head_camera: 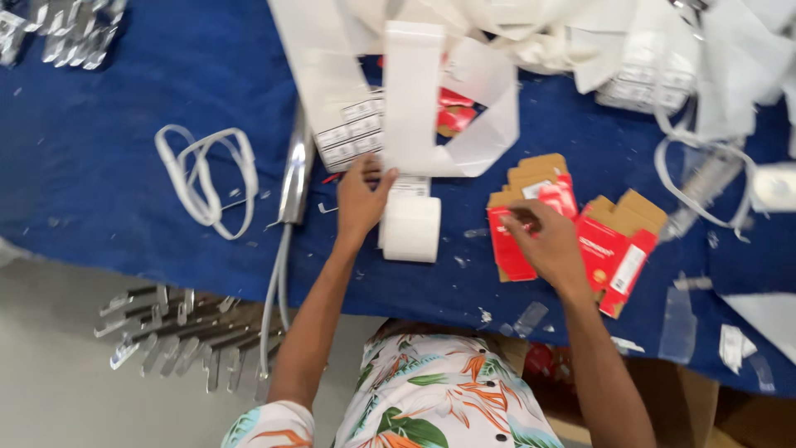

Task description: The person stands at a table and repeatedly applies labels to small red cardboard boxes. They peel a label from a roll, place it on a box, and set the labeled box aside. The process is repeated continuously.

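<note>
My left hand [361, 199] rests on the blue table [124, 124], its fingertips touching a roll of white sticker labels [410, 228] and the label strip that runs up from it. A long white backing strip [414, 99] loops above the roll. My right hand [543, 241] presses down on a flattened red and brown carton [518, 203], fingers curled on its upper part. A second flattened red carton [622, 245] lies just right of that hand.
A loop of white strapping [207, 174] and a metal tool with a cable [294, 174] lie left of my left hand. Crumpled white backing paper [580, 41] and label sheets [352, 133] pile along the far edge. Metal clips [178, 328] lie on the floor below.
</note>
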